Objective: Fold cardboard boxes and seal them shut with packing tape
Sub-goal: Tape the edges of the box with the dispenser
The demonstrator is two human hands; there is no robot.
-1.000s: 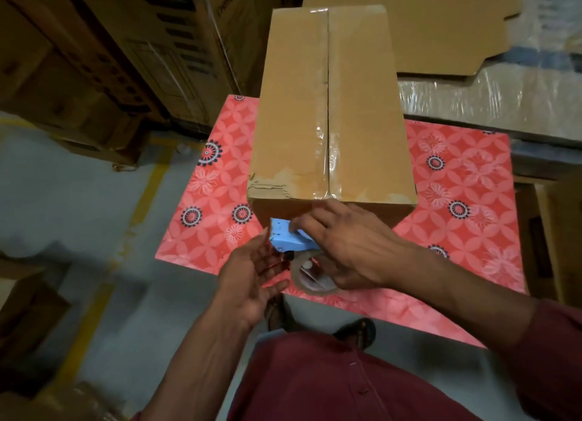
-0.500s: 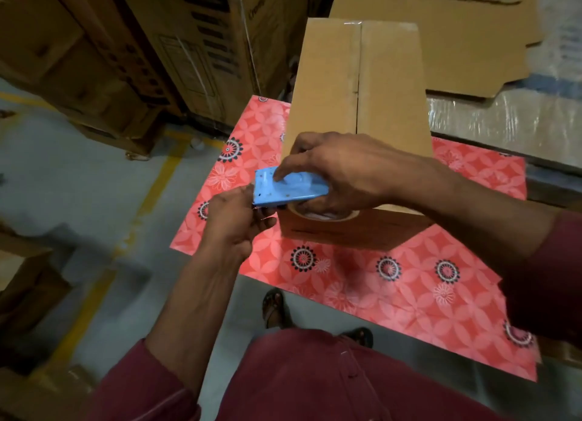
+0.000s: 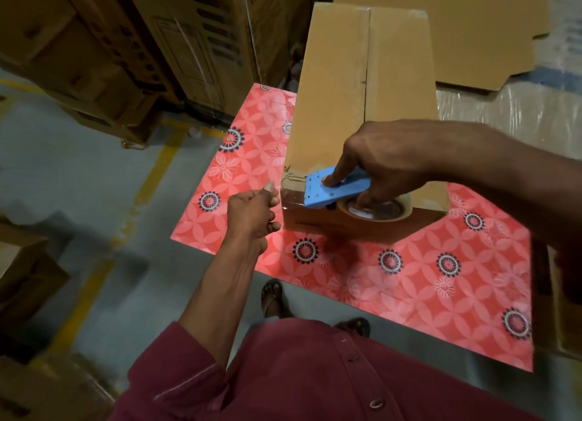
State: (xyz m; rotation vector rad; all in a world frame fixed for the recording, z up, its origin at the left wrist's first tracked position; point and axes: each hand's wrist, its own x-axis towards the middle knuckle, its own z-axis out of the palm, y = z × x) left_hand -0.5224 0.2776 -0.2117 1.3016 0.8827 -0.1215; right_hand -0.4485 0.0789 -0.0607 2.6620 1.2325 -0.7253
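Head view: stacked cartons (image 3: pixel 163 43) at ten o'clock; cardboard box (image 3: pixel 362 99) closed on table (image 3: pixel 409 294); right hand (image 3: pixel 387 162) gripped tape dispenser (image 3: pixel 333 189); left hand (image 3: pixel 255 213) pinched tape end (image 3: pixel 285 197).

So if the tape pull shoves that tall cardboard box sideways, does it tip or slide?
Probably slides. The cardboard box lies long side down on the patterned table, so tipping looks unlikely. The glossy surface suggests little grip. The right hand pressing the tape dispenser onto it should steady it.
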